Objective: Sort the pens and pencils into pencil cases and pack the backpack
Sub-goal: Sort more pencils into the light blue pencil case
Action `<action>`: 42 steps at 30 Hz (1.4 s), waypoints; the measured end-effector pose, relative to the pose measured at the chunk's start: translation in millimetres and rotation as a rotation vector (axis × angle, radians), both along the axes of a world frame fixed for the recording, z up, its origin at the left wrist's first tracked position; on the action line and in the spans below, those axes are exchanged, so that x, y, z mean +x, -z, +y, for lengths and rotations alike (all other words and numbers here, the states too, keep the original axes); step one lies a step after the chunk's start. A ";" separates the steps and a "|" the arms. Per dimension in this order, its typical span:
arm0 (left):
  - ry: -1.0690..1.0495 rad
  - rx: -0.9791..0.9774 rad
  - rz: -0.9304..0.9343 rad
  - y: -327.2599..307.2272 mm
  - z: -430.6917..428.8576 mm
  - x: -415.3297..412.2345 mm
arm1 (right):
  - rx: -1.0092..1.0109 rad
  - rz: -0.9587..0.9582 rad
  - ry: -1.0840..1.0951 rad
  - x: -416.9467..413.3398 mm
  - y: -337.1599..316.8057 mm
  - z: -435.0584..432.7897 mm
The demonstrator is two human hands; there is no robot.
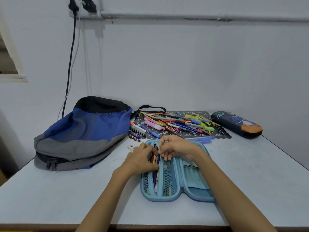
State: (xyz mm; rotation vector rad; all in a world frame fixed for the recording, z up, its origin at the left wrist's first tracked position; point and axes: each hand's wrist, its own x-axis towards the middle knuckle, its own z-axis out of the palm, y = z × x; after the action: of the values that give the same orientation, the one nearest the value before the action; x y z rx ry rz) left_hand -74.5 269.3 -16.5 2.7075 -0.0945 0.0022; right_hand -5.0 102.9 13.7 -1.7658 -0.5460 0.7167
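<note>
Here, a light blue pencil case [177, 173] lies unzipped and spread flat on a pale desk [66, 190], both hands meeting at its far end. The left hand [142, 158] has its fingers [149, 148] curled onto the stowed pens [155, 166] in the case's left half. The right hand [177, 148] pinches the top edge of the case's mesh flap [167, 178] with narrow, curled fingers [164, 154]. Just behind the case, loose pens and pencils [175, 123] are heaped on a black lace mat [220, 133]. Left of the case a blue and grey backpack [83, 131] lies on its side. Behind the case to the right rests a dark pencil case [237, 124], closed
</note>
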 end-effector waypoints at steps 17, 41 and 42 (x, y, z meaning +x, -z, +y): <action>0.036 -0.029 0.056 -2.8 11.3 2.0 | 0.051 0.037 0.014 1.6 3.0 2.5; -0.041 -0.359 0.049 6.9 5.5 2.9 | 0.089 0.030 0.039 -0.7 6.7 1.4; -0.038 -0.393 0.059 5.8 5.3 1.9 | 0.087 0.029 0.039 -0.3 6.8 1.5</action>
State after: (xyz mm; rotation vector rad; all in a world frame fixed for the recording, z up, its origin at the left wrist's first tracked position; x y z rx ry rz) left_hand -72.6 274.6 -22.2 2.3145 -0.0214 -0.0433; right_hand -5.3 104.4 6.8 -1.6782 -0.5149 0.6806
